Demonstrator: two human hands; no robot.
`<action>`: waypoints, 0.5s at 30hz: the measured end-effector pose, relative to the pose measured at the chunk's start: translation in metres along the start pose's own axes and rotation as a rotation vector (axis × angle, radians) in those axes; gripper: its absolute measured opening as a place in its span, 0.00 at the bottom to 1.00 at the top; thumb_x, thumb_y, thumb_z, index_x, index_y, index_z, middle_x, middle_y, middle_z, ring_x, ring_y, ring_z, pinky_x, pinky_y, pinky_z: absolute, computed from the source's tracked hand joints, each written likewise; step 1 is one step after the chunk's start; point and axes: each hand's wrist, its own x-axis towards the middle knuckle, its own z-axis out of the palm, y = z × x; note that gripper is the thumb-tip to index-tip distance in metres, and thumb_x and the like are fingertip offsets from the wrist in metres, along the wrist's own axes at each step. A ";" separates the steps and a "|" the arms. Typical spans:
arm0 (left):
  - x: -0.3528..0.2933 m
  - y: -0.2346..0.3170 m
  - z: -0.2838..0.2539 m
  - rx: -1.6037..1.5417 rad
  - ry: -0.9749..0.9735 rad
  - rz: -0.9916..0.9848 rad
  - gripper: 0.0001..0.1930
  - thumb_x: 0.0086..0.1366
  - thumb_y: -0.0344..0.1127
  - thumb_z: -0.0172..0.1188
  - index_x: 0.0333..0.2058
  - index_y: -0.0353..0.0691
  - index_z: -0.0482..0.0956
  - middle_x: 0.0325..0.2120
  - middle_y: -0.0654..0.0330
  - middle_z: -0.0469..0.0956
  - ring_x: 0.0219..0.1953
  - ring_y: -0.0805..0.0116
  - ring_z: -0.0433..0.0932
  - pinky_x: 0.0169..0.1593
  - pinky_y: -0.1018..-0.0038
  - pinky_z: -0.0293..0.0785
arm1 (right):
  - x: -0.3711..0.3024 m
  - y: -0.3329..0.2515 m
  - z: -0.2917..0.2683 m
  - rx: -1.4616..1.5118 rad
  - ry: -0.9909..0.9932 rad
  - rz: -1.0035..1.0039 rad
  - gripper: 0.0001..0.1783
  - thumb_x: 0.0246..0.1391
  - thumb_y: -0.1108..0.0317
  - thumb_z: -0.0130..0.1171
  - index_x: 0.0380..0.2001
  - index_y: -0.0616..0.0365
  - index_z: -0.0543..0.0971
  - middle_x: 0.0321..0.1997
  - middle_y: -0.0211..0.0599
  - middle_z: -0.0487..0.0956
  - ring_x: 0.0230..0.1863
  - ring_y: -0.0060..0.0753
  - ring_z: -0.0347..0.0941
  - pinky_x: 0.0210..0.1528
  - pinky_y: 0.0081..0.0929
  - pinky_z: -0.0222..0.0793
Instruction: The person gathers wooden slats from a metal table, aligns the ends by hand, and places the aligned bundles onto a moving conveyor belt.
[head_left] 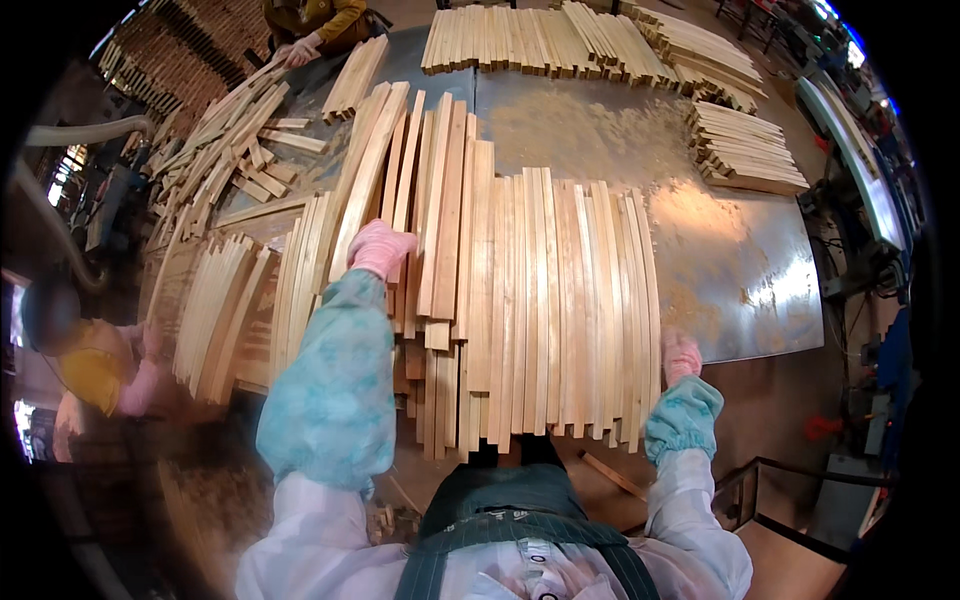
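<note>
A broad row of pale wooden strips (545, 300) lies side by side in front of me, overhanging the near edge of the metal table. My left hand (380, 248), in a pink glove, is closed on a wooden strip (372, 170) at the left of the row, where longer strips reach farther out and lie unevenly. At the row's right end, my right hand (682, 357), also gloved in pink, is beside the outermost strip (648, 310). Its fingers are blurred and partly hidden, so their grip is unclear.
Sawdust covers parts of the metal table (745, 240). Stacked strips (540, 42) line its far side, with another stack (745, 148) at far right. Loose pieces (225, 150) pile up at left. One co-worker (315, 25) stands at the far side, another (95, 360) at left.
</note>
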 end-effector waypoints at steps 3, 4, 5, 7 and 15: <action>-0.006 -0.056 -0.010 -0.919 -0.192 0.307 0.15 0.53 0.40 0.58 0.36 0.35 0.76 0.28 0.51 0.74 0.32 0.57 0.79 0.23 0.62 0.81 | 0.005 -0.025 -0.008 0.426 0.159 -0.061 0.26 0.60 0.48 0.48 0.56 0.48 0.73 0.49 0.50 0.76 0.55 0.48 0.69 0.56 0.35 0.65; -0.037 -0.056 -0.016 -0.941 -0.261 0.279 0.13 0.53 0.39 0.58 0.34 0.37 0.76 0.27 0.53 0.74 0.30 0.60 0.78 0.23 0.64 0.82 | -0.001 -0.040 -0.003 0.693 0.062 -0.092 0.25 0.60 0.51 0.51 0.56 0.49 0.73 0.49 0.48 0.76 0.53 0.43 0.70 0.54 0.33 0.67; -0.075 -0.056 -0.018 -0.965 -0.322 0.245 0.10 0.53 0.38 0.58 0.32 0.40 0.77 0.27 0.55 0.74 0.28 0.63 0.77 0.24 0.66 0.82 | -0.008 -0.056 0.002 0.961 -0.044 -0.102 0.24 0.59 0.54 0.53 0.56 0.50 0.73 0.49 0.46 0.76 0.52 0.38 0.71 0.52 0.30 0.68; -0.084 -0.085 0.041 -0.753 -0.065 0.455 0.13 0.57 0.41 0.58 0.39 0.44 0.74 0.29 0.57 0.75 0.28 0.65 0.77 0.27 0.71 0.78 | -0.083 -0.172 -0.030 1.189 -0.499 -0.074 0.24 0.57 0.67 0.58 0.57 0.54 0.72 0.51 0.38 0.76 0.50 0.24 0.71 0.49 0.21 0.70; -0.159 -0.056 0.092 -0.047 0.127 1.204 0.37 0.54 0.52 0.66 0.59 0.40 0.66 0.46 0.51 0.76 0.47 0.59 0.76 0.51 0.67 0.73 | -0.080 -0.221 -0.048 0.929 -0.472 -0.365 0.50 0.43 0.69 0.65 0.67 0.61 0.50 0.47 0.47 0.76 0.45 0.34 0.74 0.46 0.29 0.73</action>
